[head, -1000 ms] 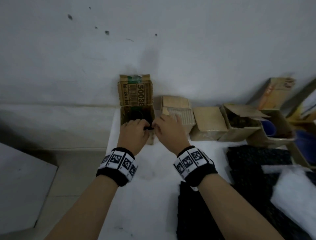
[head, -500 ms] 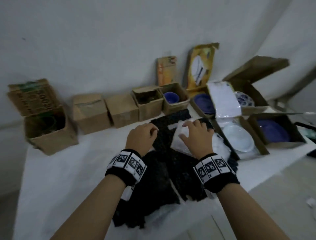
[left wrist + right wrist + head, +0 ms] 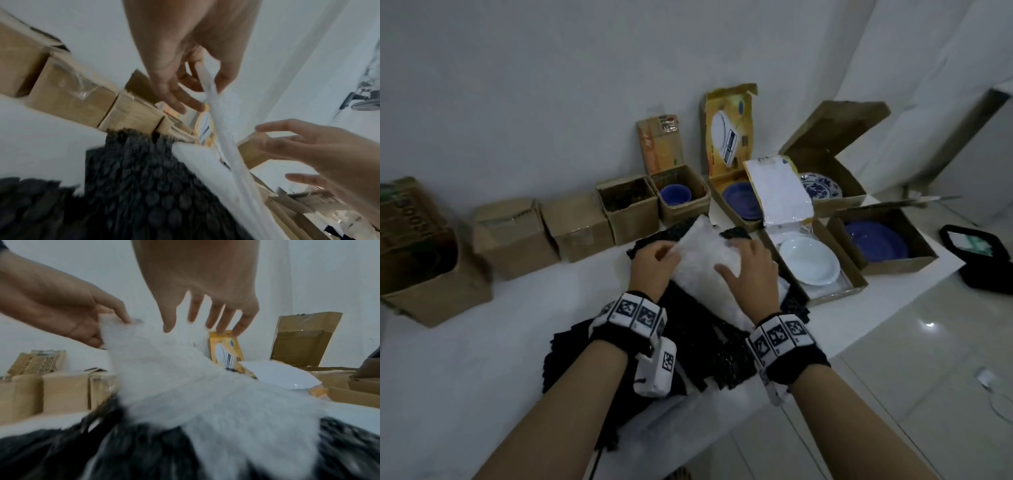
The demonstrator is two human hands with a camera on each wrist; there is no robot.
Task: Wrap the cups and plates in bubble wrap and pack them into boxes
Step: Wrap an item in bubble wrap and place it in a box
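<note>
A white bubble wrap sheet [image 3: 705, 260] lies on a pile of black bubble wrap [image 3: 688, 342] on the white table. My left hand [image 3: 671, 251] pinches the sheet's left edge between thumb and fingers [image 3: 207, 87] and holds it raised. My right hand [image 3: 739, 260] hovers over the sheet's right part, fingers [image 3: 205, 318] straight and spread. Open boxes behind hold a blue cup [image 3: 675, 195], a blue plate [image 3: 743, 200], a white plate [image 3: 810, 260], another blue plate [image 3: 876, 240] and a blue-patterned plate [image 3: 822, 186].
Along the wall to the left stand two closed cardboard boxes [image 3: 513, 236], an open box with dark wrap inside [image 3: 626, 205] and a larger open box [image 3: 417, 253] at the table's left end. The table edge runs near right, with a black bag [image 3: 979, 257] on the floor.
Both hands left the far-left box and moved right to the wrap pile. My left hand has taken hold of the white sheet's edge and lifted it.
</note>
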